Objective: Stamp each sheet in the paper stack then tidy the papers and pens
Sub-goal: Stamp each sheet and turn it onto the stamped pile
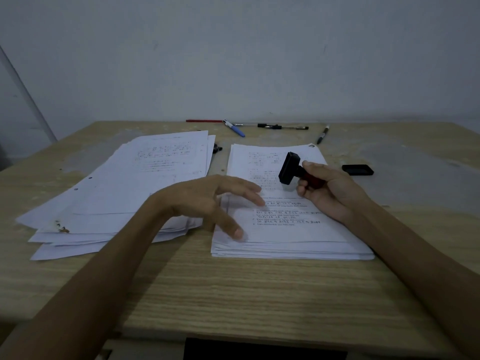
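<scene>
Left hand [207, 201], fingers spread, steadies the stack [285, 229]; right hand [330, 190] grips the stamp [289, 168], probably mid-stamping; next, press squarely down.

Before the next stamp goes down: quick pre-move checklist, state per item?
1. Stamp held: ok, right hand grips its red handle.
2. Stamp face toward the sheet: not ok, it is tilted sideways, off the paper.
3. Right stack steadied: cannot tell, left hand is open over its left edge, contact unclear.
4. Stamp face inked: cannot tell.
5. Ink pad in reach: ok, beside the right stack.
6. Left pile tidy: not ok, sheets are fanned out.
</scene>
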